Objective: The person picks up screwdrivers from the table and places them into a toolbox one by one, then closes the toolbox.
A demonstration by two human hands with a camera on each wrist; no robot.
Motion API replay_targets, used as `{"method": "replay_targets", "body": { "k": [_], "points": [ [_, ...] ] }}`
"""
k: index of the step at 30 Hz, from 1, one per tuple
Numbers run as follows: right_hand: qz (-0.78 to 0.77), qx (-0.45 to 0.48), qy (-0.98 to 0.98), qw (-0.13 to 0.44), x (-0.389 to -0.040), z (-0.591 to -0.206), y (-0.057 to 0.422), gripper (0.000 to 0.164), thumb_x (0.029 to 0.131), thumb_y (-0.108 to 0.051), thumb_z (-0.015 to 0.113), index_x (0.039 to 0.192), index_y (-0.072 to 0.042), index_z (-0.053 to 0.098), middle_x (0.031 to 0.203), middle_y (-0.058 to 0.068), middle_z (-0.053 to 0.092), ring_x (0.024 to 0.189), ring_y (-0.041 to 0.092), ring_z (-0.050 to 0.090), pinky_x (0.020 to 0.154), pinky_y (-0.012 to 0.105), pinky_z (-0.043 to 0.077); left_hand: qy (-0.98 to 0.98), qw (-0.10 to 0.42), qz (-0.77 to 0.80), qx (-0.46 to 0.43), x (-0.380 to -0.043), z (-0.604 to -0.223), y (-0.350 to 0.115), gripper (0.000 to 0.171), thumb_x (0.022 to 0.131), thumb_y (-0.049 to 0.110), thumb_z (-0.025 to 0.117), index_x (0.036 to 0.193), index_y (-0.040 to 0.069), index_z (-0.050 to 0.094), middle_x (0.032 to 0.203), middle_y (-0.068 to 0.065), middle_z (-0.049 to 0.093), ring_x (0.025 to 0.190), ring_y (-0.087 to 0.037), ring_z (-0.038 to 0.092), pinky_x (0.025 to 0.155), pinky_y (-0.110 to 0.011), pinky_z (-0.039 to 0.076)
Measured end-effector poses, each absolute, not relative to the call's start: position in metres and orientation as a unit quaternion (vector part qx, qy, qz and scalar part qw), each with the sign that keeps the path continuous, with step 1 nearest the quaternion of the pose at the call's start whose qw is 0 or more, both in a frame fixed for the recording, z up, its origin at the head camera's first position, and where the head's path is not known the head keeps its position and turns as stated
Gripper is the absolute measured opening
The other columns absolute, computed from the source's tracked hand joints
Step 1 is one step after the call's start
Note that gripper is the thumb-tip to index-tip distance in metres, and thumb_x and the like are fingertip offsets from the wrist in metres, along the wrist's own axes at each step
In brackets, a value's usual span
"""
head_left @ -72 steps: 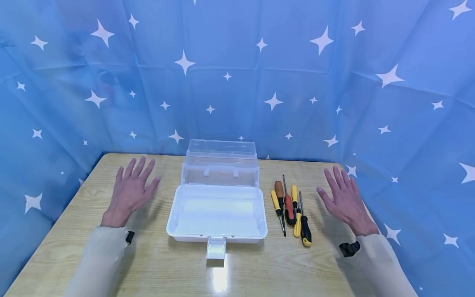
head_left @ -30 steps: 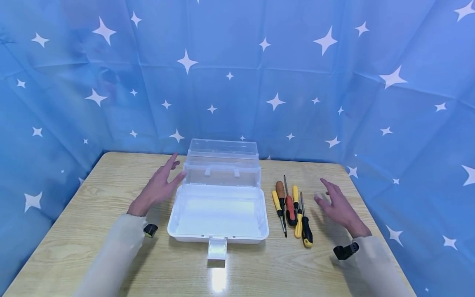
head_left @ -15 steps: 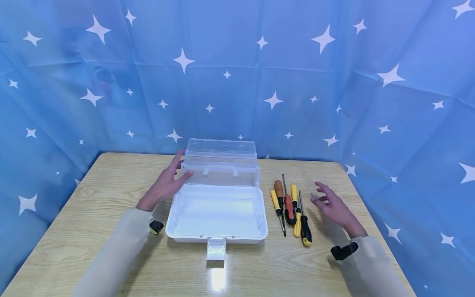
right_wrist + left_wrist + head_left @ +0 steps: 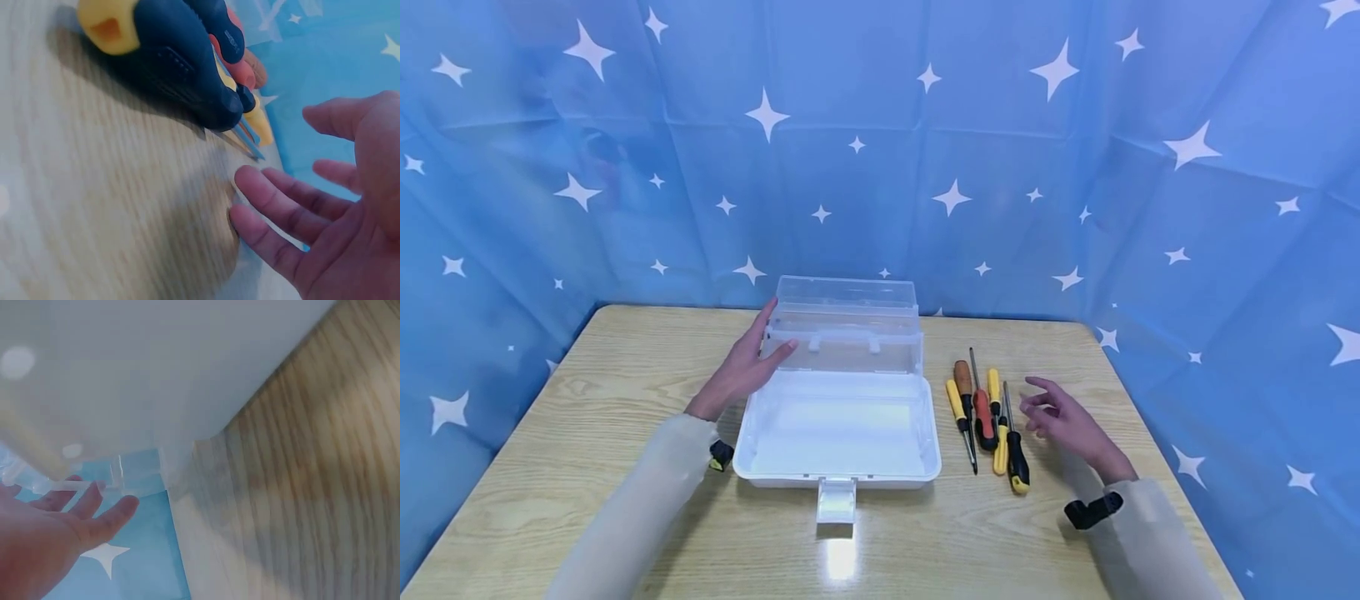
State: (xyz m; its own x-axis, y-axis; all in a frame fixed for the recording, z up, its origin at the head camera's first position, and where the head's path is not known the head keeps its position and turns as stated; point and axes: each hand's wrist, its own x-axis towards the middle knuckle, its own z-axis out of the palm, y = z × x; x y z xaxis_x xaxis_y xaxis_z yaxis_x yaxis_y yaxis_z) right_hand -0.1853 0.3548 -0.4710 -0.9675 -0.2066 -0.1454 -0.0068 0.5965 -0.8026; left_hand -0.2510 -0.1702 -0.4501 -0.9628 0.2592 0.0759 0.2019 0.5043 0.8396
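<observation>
A white plastic toolbox (image 4: 837, 481) stands with its translucent lid (image 4: 850, 321) raised and its front latch (image 4: 837, 502) hanging down. At the lid's left edge is my left hand (image 4: 739, 369), thumb in front and the other fingers at the side and behind. The left wrist view shows those fingers (image 4: 112, 522) extended near the clear lid; firm contact cannot be told. Right of the toolbox lie several screwdrivers. Closest to my right hand (image 4: 1071, 423) is a black-and-yellow screwdriver (image 4: 1018, 464). The right hand hovers beside it with loosely bent fingers, touching nothing.
Within the group are a brown-handled screwdriver (image 4: 962, 377), a red-and-black one (image 4: 983, 421) and some yellow-handled ones, such as the yellow screwdriver (image 4: 955, 400). They lie close together on the wooden table (image 4: 970, 542). A blue star-patterned curtain (image 4: 880, 183) surrounds the table's back and sides.
The left hand has moved right, from the bare table to the lid's left edge. My right hand has shifted left toward the screwdrivers, its fingers bending. Toolbox and screwdrivers have stayed put.
</observation>
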Motion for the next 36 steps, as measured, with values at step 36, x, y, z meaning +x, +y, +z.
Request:
{"method": "replay_targets", "body": {
  "k": [36],
  "points": [
    [-0.42,-0.063,0.895,0.138,-0.175,-0.489,0.346,0.052,0.092,-0.017,0.071,0.135,0.001,0.048,0.092,0.009,0.063,0.079,0.015,0.057,0.068,0.025,0.046,0.847,0.042,0.518,0.115,-0.257,-0.459,-0.165,0.069,0.107,0.035,0.042,0.16,0.027,-0.003,0.167,-0.007,-0.003,0.153,-0.036,0.002,0.117,-0.066,0.011]
  ]
}}
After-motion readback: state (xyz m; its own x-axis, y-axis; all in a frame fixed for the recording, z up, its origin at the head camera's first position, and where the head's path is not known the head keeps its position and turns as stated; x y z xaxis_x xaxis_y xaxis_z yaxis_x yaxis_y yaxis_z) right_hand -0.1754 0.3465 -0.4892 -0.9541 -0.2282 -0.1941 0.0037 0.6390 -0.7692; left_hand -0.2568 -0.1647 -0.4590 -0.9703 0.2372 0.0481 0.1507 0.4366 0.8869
